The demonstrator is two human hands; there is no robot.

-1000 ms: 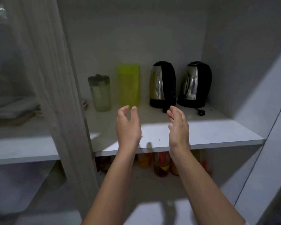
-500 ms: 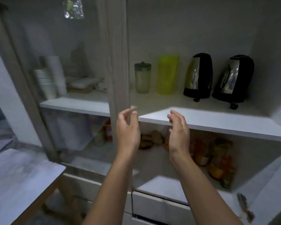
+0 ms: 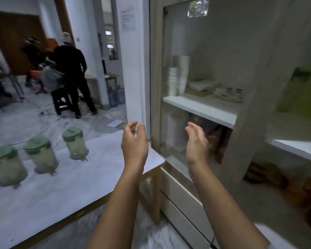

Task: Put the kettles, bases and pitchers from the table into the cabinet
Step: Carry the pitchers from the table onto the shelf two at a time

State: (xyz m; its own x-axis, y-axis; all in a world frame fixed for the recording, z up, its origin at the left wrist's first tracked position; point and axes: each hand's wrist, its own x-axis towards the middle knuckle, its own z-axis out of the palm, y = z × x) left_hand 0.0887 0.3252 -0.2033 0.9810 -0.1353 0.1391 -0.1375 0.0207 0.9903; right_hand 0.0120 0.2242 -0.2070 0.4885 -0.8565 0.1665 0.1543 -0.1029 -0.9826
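Both hands up and holding nothing, pitchers on the worktop

Left hand [image 3: 134, 146] and right hand [image 3: 196, 143] hang mid-air, fingers loosely curled and relaxed. Left of them, three clear plastic pitchers with green lids [image 3: 41, 156] stand in a row on the pale marbled worktop [image 3: 43, 200]. The glass-door cabinet [image 3: 201, 108] sits just beyond on the right.

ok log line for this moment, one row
left hand empty, open | right hand empty, open | three pitchers on table | cabinet beside

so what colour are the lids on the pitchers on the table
Green lids on pale translucent pitchers, seen in the head view.
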